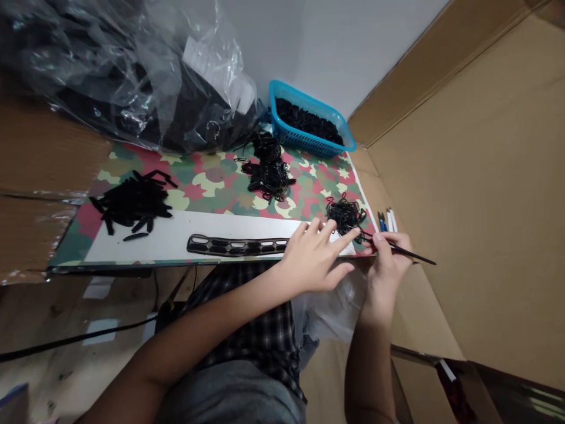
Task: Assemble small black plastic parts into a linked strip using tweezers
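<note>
My right hand (387, 265) grips a thin black rod (412, 254); my open left hand (314, 256) sits just beside a tangled heap of black elastic loops (345, 215).

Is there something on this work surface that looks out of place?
Yes: one black strip lies alone on the white sheet, apart from the pile on the patterned mat, so it looks stray.

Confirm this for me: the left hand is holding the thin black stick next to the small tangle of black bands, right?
No, the right hand holds the thin black stick, not the left. It is next to the small tangle of black bands, as the head view shows.
</note>
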### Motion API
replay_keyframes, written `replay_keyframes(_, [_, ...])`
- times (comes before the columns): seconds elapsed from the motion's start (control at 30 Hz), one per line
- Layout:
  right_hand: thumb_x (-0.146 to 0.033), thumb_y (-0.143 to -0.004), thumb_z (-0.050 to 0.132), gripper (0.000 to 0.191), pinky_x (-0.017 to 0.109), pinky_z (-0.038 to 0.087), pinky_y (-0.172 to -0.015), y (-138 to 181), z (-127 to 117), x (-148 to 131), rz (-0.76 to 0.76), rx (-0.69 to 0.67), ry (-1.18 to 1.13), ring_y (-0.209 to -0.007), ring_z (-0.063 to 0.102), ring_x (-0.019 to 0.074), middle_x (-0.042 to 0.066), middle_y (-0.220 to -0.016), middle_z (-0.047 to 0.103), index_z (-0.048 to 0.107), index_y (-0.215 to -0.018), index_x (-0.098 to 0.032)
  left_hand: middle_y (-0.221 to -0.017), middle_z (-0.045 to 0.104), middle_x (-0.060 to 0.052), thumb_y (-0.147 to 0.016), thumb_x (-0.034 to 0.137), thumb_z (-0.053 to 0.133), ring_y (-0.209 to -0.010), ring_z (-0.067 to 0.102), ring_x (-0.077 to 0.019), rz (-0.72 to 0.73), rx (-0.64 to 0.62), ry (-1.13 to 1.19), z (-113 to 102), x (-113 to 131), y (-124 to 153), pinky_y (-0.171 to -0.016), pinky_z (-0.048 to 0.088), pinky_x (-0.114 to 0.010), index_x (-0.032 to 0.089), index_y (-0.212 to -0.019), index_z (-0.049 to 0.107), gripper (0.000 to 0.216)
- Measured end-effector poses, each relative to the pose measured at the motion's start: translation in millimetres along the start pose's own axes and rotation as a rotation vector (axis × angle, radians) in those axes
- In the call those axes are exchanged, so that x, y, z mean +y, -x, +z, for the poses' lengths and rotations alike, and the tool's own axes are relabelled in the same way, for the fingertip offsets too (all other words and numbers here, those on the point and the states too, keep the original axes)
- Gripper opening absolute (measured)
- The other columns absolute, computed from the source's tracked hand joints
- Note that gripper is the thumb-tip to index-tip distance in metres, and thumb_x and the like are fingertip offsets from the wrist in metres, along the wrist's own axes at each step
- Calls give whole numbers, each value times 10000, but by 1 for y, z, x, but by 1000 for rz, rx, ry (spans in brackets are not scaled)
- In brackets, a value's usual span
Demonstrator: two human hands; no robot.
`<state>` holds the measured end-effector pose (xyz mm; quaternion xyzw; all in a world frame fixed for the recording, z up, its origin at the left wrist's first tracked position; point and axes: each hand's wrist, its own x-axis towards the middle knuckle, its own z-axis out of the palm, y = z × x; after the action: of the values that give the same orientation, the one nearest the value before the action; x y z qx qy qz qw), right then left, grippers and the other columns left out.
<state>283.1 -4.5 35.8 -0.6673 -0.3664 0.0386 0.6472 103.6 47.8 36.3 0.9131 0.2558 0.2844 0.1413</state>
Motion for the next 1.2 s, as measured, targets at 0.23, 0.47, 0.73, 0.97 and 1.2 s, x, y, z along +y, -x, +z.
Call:
replay_keyframes(0.23, [-391, -638, 721, 258, 241, 358, -406, -12, -3, 6, -20, 104, -39, -431, 511, 131, -72, -581, 522, 540, -705, -219, -1414, 527, -164, -938, 501, 515, -1295, 448, -375, -212, -140, -15, 26, -2, -26, -1044, 350, -488, 141, -1498, 415, 673])
replay_keyframes(0.47, [-350, -730, 723, 191, 300, 437, -588, 1, -13, 6, -41, 20, 8, -599, 529, 154, -29, -762, 549, 598, -813, -232, -1073, 656, -131, -925, 472, 520, -979, 559, -317, -187, 97, -122, -35, -25, 37, -773, 409, -428, 176, -1235, 630, 443])
replay_keyframes(0.73, [-207, -835, 689, 130, 378, 516, -719, 86, 20, 8, -439, -380, 97, -784, 645, 223, 8, -844, 658, 639, -929, -282, -877, 639, -82, -940, 252, 522, -785, 579, -263, -231, 133, -401, -80, -87, 133, -659, 389, -395, 220, -1099, 663, 214])
replay_keyframes(0.97, [-185, -822, 689, 130, 375, 531, -664, 96, 21, 30, -520, -318, 138, -714, 661, 214, 2, -799, 672, 641, -910, -268, -949, 644, -97, -928, 259, 570, -806, 602, -264, -271, 165, -415, -81, -84, 151, -680, 411, -397, 206, -1129, 652, 224])
replay_keyframes(1.2, [-183, -792, 693, 129, 339, 511, -579, 95, 26, 5, -446, -272, 32, -648, 640, 201, -7, -740, 646, 637, -880, -259, -939, 634, -104, -888, 258, 635, -843, 598, -275, -282, 254, -360, -86, -76, 155, -728, 401, -406, 179, -1153, 626, 276])
